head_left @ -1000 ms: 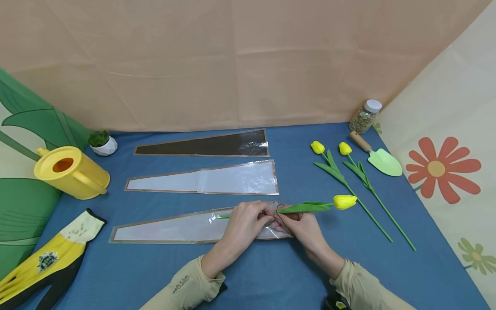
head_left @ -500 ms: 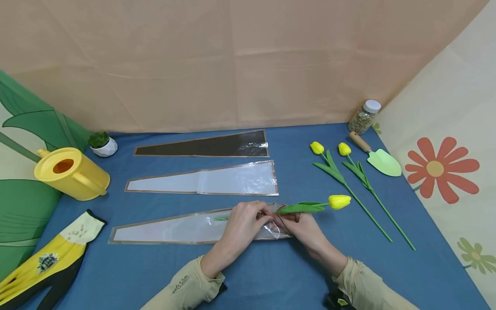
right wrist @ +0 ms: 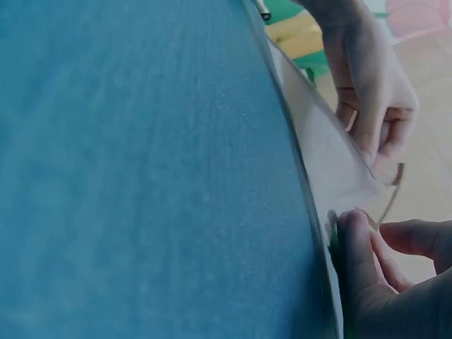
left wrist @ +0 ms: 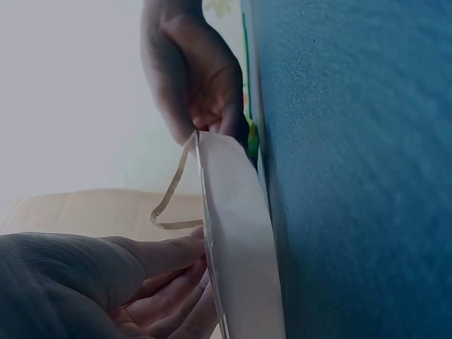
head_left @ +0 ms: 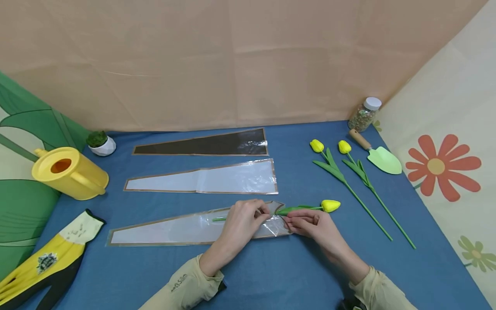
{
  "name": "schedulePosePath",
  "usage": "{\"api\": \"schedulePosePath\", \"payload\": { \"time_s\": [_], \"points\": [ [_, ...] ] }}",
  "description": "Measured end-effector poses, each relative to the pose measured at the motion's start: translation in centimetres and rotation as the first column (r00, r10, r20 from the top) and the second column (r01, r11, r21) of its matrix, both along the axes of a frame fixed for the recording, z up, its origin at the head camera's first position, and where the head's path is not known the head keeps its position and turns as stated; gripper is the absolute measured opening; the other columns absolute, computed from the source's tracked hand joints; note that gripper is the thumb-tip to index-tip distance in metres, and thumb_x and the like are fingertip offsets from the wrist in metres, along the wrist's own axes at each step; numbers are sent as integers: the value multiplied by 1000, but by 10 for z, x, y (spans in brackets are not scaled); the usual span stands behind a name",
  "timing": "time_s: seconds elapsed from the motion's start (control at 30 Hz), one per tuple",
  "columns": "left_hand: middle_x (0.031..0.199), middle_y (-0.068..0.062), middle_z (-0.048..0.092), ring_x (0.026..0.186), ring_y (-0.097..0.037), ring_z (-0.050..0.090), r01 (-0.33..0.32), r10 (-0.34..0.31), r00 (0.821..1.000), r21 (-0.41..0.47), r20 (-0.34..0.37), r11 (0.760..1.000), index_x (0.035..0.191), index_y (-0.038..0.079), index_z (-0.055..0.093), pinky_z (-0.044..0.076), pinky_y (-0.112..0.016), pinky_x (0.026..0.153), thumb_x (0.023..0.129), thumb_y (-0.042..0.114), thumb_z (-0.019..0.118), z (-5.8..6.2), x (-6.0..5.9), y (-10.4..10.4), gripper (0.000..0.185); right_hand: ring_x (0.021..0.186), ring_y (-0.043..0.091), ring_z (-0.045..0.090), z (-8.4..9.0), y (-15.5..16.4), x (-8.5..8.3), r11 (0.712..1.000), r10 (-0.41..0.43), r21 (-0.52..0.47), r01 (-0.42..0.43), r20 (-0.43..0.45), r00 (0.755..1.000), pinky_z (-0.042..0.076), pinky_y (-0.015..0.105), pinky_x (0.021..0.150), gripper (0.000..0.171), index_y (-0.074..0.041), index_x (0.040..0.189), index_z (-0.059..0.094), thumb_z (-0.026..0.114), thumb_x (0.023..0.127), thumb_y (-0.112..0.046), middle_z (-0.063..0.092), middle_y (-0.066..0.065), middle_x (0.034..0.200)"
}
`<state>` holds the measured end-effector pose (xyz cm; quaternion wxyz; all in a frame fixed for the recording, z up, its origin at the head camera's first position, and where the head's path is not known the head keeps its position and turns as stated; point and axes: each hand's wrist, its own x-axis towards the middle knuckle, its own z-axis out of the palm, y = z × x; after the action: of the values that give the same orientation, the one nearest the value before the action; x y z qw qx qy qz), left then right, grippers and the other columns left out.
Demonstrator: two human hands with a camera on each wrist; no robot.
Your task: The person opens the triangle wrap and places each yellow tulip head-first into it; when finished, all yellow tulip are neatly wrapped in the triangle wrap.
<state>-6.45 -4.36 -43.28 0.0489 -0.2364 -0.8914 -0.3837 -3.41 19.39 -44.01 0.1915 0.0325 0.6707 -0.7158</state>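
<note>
A translucent tapered flower sleeve (head_left: 166,230) with a brown border lies nearest the person. Inside it runs the stem of a yellow tulip (head_left: 330,206), whose bloom and leaves extend from the wide mouth at the right. My left hand (head_left: 246,219) pinches the sleeve's upper film near that mouth. Thumb and fingertips of my right hand (head_left: 315,226) pinch the sleeve's rim, just below the tulip's leaves. Seen from the left wrist, the brown rim (left wrist: 166,201) bows up between both hands. My left fingers hide part of the stem.
Behind lie a white sleeve (head_left: 232,178) and a black sleeve (head_left: 217,145). Two tulips (head_left: 348,185) and a trowel (head_left: 383,160) lie right, below a jar (head_left: 364,115). Left are a watering can (head_left: 71,172), a potted plant (head_left: 102,144) and a glove (head_left: 58,254).
The tulip has slid left, deeper into the sleeve, and its bloom is nearer the mouth. My right hand has shifted slightly right and its fingers have spread a little. My left hand has stayed put.
</note>
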Motion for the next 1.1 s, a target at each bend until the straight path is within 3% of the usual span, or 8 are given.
{"api": "schedulePosePath", "payload": {
  "time_s": [0.23, 0.47, 0.67, 0.8, 0.9, 1.0, 1.1],
  "points": [
    [82, 0, 77, 72, -14, 73, 14, -14, 1000, 4, 9, 1000, 87, 10, 80, 53, -26, 61, 90, 4, 86, 0, 0, 0, 10, 108, 21, 77, 6, 15, 13, 990, -138, -19, 139, 58, 989, 59, 37, 96, 41, 20, 137, 57, 67, 106, -4, 75, 23, 121],
    [82, -1, 78, 73, -15, 74, 16, -16, 1000, 8, 11, 1000, 87, 10, 80, 54, -25, 62, 90, 3, 86, 1, 0, 0, 10, 115, 19, 74, 9, 32, 26, 946, -304, -67, 316, 148, 941, 55, 35, 103, 51, 15, 151, 47, 65, 108, -7, 75, 13, 127],
    [82, 0, 77, 73, -12, 73, 12, -12, 1000, 5, 7, 1000, 86, 11, 79, 54, -23, 63, 90, 3, 85, 0, 0, -1, 11, 121, 16, 71, 8, 40, 35, 918, -350, -106, 382, 238, 906, 51, 32, 108, 56, 9, 159, 40, 61, 111, -10, 73, 7, 133],
    [82, 1, 77, 74, -11, 73, 14, -14, 1000, 5, 15, 1000, 86, 12, 79, 54, -24, 63, 91, 4, 86, 1, 0, -1, 11, 122, 14, 70, 6, 41, 37, 873, -396, -165, 459, 309, 865, 48, 31, 110, 53, 5, 159, 41, 59, 112, -11, 75, 4, 129],
    [83, 1, 77, 74, -12, 73, 18, -18, 1000, 3, 25, 1000, 87, 12, 79, 55, -24, 64, 91, 5, 85, 2, 0, -1, 10, 122, 14, 70, 6, 39, 36, 823, -423, -219, 524, 379, 823, 48, 30, 111, 43, -2, 153, 53, 60, 111, -10, 76, 4, 126],
    [83, 1, 77, 74, -13, 73, 25, -25, 999, 0, 30, 1000, 87, 11, 80, 54, -24, 64, 91, 4, 85, 2, 0, -1, 10, 122, 15, 70, 6, 36, 36, 779, -424, -270, 566, 437, 793, 47, 30, 111, 27, -9, 137, 68, 61, 111, -10, 77, 5, 124],
    [83, 0, 77, 74, -12, 72, 38, -38, 999, -2, 30, 999, 88, 11, 80, 54, -23, 63, 91, 4, 85, 2, 0, -1, 9, 122, 15, 70, 5, 32, 36, 750, -421, -298, 590, 474, 774, 46, 29, 112, 36, -10, 148, 60, 60, 112, -10, 77, 4, 123]
  ]
}}
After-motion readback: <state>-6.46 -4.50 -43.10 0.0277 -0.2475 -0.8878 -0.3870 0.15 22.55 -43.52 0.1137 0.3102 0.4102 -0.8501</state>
